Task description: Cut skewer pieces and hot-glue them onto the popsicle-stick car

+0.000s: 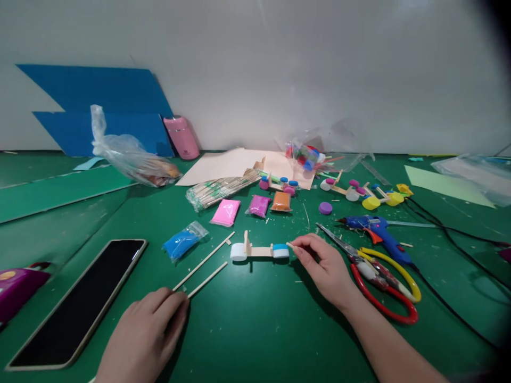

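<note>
My left hand (pixel 149 332) rests low on the green table, its fingers closed at the near ends of two thin wooden sticks (pixel 207 280). Both sticks point away toward the middle of the table. A small toy car (pixel 261 251) of flat wooden strips with white and blue wheels stands between my hands. At its right end, the thumb and forefinger of my right hand (pixel 321 266) pinch a short bit of wooden stick (pixel 290 245). The bit's tip is by the blue-and-white wheel (pixel 280 253); whether it touches the wheel I cannot tell.
A phone (pixel 80 303) lies at left. Beyond are clay packets (pixel 225 212), bagged sticks (pixel 219 189) and other toy cars (pixel 351 192). Open scissors (pixel 409 314), pliers-like tool (pixel 339 238) and a corded blue glue gun (pixel 377 229) sit close to my right arm.
</note>
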A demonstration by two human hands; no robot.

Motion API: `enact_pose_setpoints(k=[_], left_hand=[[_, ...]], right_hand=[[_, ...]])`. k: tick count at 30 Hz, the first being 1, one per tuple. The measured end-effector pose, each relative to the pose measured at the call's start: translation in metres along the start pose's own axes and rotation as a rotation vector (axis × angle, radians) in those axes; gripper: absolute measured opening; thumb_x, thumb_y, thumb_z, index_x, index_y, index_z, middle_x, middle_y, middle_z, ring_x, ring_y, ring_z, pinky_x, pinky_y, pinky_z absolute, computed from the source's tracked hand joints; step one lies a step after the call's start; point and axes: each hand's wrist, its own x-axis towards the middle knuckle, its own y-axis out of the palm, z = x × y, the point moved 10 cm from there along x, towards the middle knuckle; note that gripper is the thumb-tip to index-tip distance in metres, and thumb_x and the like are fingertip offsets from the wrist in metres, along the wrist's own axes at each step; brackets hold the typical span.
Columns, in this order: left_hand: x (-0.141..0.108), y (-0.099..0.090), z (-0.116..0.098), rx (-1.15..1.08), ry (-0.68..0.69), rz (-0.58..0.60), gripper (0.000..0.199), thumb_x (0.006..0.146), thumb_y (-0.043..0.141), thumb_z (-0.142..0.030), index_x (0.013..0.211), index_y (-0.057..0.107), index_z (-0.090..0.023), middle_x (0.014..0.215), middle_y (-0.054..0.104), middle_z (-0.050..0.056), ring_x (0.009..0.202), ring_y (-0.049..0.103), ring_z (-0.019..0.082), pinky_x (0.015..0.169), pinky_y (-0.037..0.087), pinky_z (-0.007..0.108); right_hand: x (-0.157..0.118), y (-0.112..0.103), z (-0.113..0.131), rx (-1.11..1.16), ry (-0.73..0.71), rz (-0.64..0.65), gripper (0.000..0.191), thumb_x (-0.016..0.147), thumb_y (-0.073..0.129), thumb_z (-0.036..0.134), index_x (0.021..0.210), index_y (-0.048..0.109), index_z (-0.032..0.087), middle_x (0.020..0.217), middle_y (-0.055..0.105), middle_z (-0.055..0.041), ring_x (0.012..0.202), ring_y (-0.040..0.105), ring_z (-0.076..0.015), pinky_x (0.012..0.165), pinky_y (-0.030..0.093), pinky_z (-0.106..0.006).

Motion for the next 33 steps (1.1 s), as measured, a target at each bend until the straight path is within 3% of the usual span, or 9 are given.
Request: enact_pose_setpoints(k=[4, 7, 9, 11, 13, 17, 23, 28, 33], left_hand=[[0.004, 0.016, -0.028, 0.059, 0.195, 0.142, 0.02, 0.082, 0.042, -0.028, 0.079, 0.061, -0.023, 0.072, 0.057, 0.003, 0.065, 0.053, 0.019, 0.057, 0.04, 0.031], [0.016, 0.025, -0.048, 0.08, 0.238, 0.205, 0.024, 0.085, 0.037, -0.025, 0.083, 0.06, -0.022, 0.073, 0.056, 0.004, 0.066, 0.052, 0.019, 0.06, 0.039, 0.033], [0.027, 0.029, -0.058, 0.07, 0.239, 0.233, 0.025, 0.085, 0.035, -0.026, 0.086, 0.06, -0.021, 0.077, 0.056, 0.005, 0.07, 0.052, 0.02, 0.062, 0.04, 0.035], [0.038, 0.029, -0.064, 0.043, 0.232, 0.225, 0.027, 0.085, 0.035, -0.028, 0.087, 0.06, -0.02, 0.079, 0.056, 0.007, 0.073, 0.053, 0.021, 0.063, 0.041, 0.035], [0.048, 0.029, -0.067, 0.008, 0.23, 0.211, 0.027, 0.085, 0.035, -0.028, 0.087, 0.061, -0.019, 0.081, 0.057, 0.007, 0.075, 0.053, 0.021, 0.064, 0.042, 0.034], [0.06, 0.03, -0.067, -0.04, 0.243, 0.171, 0.026, 0.084, 0.036, -0.026, 0.09, 0.06, -0.019, 0.089, 0.057, 0.009, 0.079, 0.053, 0.02, 0.068, 0.043, 0.034], [0.066, 0.022, -0.066, -0.064, 0.231, 0.1, 0.024, 0.083, 0.039, -0.025, 0.089, 0.06, -0.017, 0.088, 0.058, 0.01, 0.079, 0.054, 0.022, 0.068, 0.044, 0.036], [0.057, 0.0, -0.099, -0.317, 0.239, 0.019, 0.019, 0.082, 0.041, -0.022, 0.079, 0.059, -0.019, 0.076, 0.059, 0.006, 0.071, 0.055, 0.018, 0.065, 0.047, 0.031], [0.059, 0.004, -0.133, -0.497, 0.228, 0.014, 0.02, 0.082, 0.043, -0.024, 0.098, 0.054, -0.019, 0.087, 0.061, 0.009, 0.077, 0.057, 0.019, 0.068, 0.048, 0.032]], right_hand=[[-0.002, 0.005, -0.004, -0.05, 0.045, 0.018, 0.017, 0.089, 0.034, 0.027, 0.084, 0.049, 0.019, 0.069, 0.053, 0.0008, 0.061, 0.049, -0.0126, 0.054, 0.038, -0.022], [-0.004, 0.009, -0.008, -0.086, 0.068, 0.037, 0.017, 0.088, 0.035, 0.029, 0.09, 0.049, 0.019, 0.062, 0.05, 0.0022, 0.054, 0.047, -0.0126, 0.048, 0.035, -0.022], [-0.003, 0.012, -0.01, -0.164, 0.062, 0.059, 0.025, 0.084, 0.044, 0.032, 0.104, 0.049, 0.019, 0.071, 0.056, -0.001, 0.06, 0.051, -0.0149, 0.051, 0.039, -0.024], [-0.001, 0.016, -0.01, -0.26, 0.031, 0.084, 0.041, 0.079, 0.052, 0.034, 0.116, 0.045, 0.019, 0.089, 0.061, -0.006, 0.072, 0.055, -0.0183, 0.06, 0.043, -0.028], [0.003, 0.021, -0.009, -0.322, -0.008, 0.107, 0.041, 0.077, 0.054, 0.033, 0.116, 0.049, 0.02, 0.098, 0.061, -0.0075, 0.079, 0.056, -0.02, 0.066, 0.044, -0.03], [0.009, 0.025, -0.01, -0.348, -0.037, 0.119, 0.027, 0.08, 0.051, 0.032, 0.103, 0.058, 0.021, 0.086, 0.063, -0.0052, 0.078, 0.056, -0.0199, 0.066, 0.043, -0.03], [0.011, 0.02, -0.011, -0.376, -0.021, 0.101, 0.033, 0.079, 0.052, 0.034, 0.108, 0.056, 0.019, 0.083, 0.063, -0.0057, 0.077, 0.056, -0.0216, 0.063, 0.044, -0.031], [0.001, 0.008, 0.005, -0.266, -0.064, 0.058, 0.035, 0.089, 0.033, 0.027, 0.121, 0.046, 0.02, 0.108, 0.059, -0.0079, 0.098, 0.053, -0.0213, 0.079, 0.043, -0.033], [-0.011, 0.016, 0.021, -0.183, -0.089, 0.192, 0.042, 0.088, 0.031, 0.02, 0.129, 0.033, 0.023, 0.09, 0.061, -0.0049, 0.082, 0.056, -0.0193, 0.071, 0.043, -0.03]])
